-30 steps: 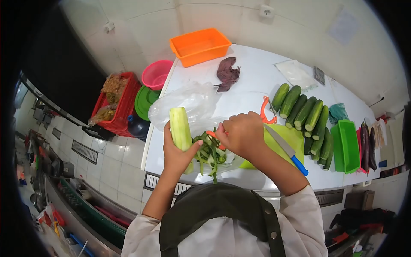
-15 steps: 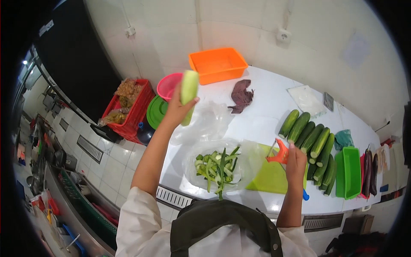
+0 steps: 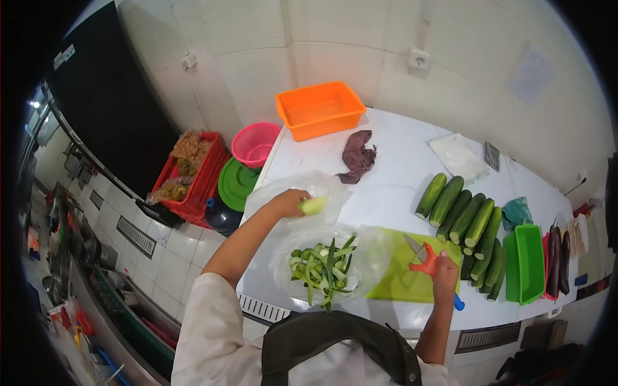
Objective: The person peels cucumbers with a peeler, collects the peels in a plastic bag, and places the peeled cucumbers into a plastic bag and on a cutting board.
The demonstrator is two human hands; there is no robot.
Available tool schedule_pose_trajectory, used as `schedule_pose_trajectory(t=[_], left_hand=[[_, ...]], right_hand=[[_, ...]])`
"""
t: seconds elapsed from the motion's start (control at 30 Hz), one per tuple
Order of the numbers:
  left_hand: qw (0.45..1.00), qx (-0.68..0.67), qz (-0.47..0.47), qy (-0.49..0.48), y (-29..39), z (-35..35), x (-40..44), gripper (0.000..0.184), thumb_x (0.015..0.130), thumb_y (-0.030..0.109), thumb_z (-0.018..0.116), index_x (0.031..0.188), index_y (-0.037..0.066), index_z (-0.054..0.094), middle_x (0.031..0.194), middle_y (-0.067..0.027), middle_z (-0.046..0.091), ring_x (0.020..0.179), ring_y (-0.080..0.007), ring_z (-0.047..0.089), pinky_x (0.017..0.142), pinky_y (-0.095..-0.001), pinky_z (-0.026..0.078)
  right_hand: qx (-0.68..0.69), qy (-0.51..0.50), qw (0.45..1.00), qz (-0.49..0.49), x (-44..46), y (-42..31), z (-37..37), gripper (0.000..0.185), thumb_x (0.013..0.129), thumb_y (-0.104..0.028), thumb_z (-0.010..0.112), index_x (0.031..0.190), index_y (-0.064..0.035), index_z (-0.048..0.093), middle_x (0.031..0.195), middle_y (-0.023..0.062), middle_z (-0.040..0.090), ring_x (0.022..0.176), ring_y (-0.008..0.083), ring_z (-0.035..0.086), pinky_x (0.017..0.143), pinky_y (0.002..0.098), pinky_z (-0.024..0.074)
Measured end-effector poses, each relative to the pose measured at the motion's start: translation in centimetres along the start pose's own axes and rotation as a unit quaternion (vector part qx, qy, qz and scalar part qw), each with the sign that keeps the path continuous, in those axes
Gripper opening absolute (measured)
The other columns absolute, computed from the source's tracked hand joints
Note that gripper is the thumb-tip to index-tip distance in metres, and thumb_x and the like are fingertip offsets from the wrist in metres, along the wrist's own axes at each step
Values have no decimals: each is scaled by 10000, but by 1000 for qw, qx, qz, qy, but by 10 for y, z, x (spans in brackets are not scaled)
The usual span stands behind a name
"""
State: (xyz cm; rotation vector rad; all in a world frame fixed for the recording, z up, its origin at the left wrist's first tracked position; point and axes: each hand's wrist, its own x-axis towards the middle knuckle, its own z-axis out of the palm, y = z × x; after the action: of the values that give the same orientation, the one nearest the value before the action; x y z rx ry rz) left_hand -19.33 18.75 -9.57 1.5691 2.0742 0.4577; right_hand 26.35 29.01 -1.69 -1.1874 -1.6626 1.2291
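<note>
My left hand [image 3: 290, 203] is closed around a peeled cucumber [image 3: 313, 206], low over a clear plastic bag [image 3: 328, 186] on the white table. In my right hand [image 3: 445, 270] is an orange peeler [image 3: 425, 261], held above the yellow-green cutting board [image 3: 393, 283]. A knife lies on that board, its blade [image 3: 414, 242] partly behind the peeler and its blue handle [image 3: 458, 302] past my right wrist. Between my arms, a second plastic bag [image 3: 373, 248] holds cucumber peels and cut ends [image 3: 322, 270]. Several unpeeled cucumbers [image 3: 468, 215] are piled right of the board.
An orange tub [image 3: 322, 119] stands at the far edge, with a dark cloth [image 3: 358, 157] nearby. To the right are a green bin [image 3: 524, 264] and eggplants [image 3: 555, 264]. Left of the table are a pink basin [image 3: 254, 145], a green lid [image 3: 238, 183] and a red crate [image 3: 193, 193].
My left hand has come down with the peeled cucumber, from raised near the pink basin to just over the plastic bag. My right hand and the peeler have dropped slightly. The view has shifted a little.
</note>
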Motion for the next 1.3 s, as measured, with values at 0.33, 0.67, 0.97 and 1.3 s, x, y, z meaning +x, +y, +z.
schedule_pose_trajectory(t=[0.33, 0.67, 0.97, 1.3], left_hand=[[874, 40, -109, 472, -12, -13, -94, 655, 719, 278, 783, 1259, 17, 520, 1066, -193, 618, 974, -365, 598, 905, -392, 479], [864, -199, -267, 379, -97, 54, -107, 690, 729, 313, 787, 1192, -115, 506, 1090, -288, 626, 972, -364, 642, 854, -388, 501], [749, -395, -146, 511, -35, -9, -153, 493, 725, 72, 761, 1162, -32, 560, 910, -150, 636, 832, -205, 623, 740, -305, 509], [960, -110, -38, 254, 56, -50, -113, 337, 781, 65, 657, 1117, 53, 634, 1043, -180, 596, 1022, -339, 575, 928, -453, 422]], right_hand=[[-174, -49, 979, 97, 11, 101, 52, 319, 925, -296, 566, 996, 12, 527, 856, 150, 587, 792, 254, 578, 710, 354, 460], [-209, -249, 881, -343, 75, -61, 196, 728, 712, -247, 792, 1300, 3, 443, 1291, 212, 464, 1210, 378, 438, 987, 430, 416], [-311, -389, 857, -134, 177, -24, 301, 565, 732, -257, 745, 1194, -18, 527, 1207, 206, 538, 1017, 364, 571, 814, 436, 472], [-130, -399, 771, -479, 82, -93, 285, 437, 717, -61, 693, 1135, -44, 566, 1141, 155, 582, 1058, 339, 560, 831, 436, 477]])
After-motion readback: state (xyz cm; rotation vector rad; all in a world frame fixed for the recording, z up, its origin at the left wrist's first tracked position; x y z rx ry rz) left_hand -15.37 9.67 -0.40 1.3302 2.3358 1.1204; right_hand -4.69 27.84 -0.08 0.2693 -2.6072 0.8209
